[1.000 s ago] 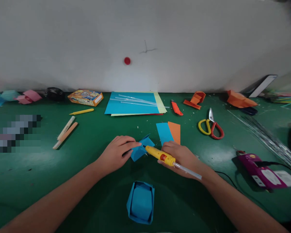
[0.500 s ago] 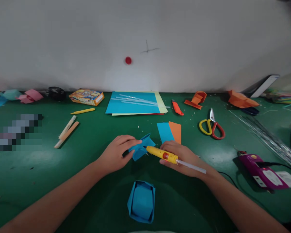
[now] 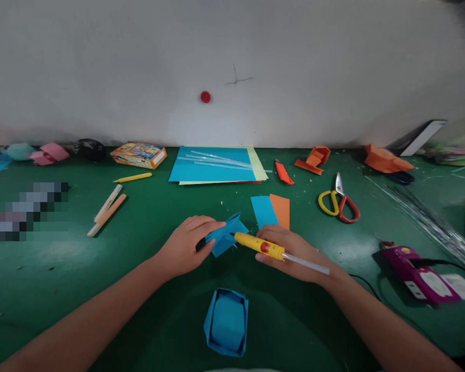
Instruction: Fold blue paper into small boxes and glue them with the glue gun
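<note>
My left hand (image 3: 189, 243) pinches a folded piece of blue paper (image 3: 227, 236) between thumb and fingers, just over the table. Something small and black shows between that thumb and forefinger; I cannot make out what it is. A yellow glue gun (image 3: 258, 245) is gripped in my right hand (image 3: 290, 250), with a clear glue stick (image 3: 306, 263) poking out of its back end. Its dark nozzle tip is at the blue paper's surface. Nearer to me sits a blue folded paper box (image 3: 227, 321). Blue and orange paper strips (image 3: 264, 209) lie just beyond my right hand.
Scissors (image 3: 338, 199), a red cutter (image 3: 283, 172) and a paper stack (image 3: 217, 164) with glue sticks lie farther back. At right, a purple power strip (image 3: 422, 274) has a cable running toward me. A small box (image 3: 138, 155) and a yellow pen (image 3: 132, 177) are at back left.
</note>
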Demonstrator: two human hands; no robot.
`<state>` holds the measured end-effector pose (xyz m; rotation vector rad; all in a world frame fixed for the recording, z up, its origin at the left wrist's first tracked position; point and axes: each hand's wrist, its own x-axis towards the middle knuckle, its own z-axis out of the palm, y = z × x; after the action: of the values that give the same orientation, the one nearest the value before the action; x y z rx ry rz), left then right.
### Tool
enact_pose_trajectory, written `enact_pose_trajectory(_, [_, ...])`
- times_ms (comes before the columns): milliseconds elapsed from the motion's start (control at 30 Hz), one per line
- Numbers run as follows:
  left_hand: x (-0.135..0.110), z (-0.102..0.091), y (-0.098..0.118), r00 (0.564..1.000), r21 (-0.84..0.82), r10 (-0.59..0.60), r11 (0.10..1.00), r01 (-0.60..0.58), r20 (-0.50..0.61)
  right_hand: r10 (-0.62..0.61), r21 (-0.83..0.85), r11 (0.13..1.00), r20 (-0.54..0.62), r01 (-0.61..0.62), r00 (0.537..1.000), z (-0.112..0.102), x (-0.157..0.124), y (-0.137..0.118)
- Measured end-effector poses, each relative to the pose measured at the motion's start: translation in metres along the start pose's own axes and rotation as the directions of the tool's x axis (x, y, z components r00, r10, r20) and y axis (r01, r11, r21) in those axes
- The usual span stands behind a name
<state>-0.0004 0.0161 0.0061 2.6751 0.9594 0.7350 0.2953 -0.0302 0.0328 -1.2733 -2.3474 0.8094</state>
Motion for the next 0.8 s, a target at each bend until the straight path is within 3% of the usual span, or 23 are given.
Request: enact_pose_trajectory(800, [-0.0030, -0.0026, -0.0019, 0.998, -0.017, 0.055, 0.998, -0.055, -0.030, -0.016, 0.035, 0.999, -0.008, 0.016, 1.000, 0.0009, 0.0000, 0.0021])
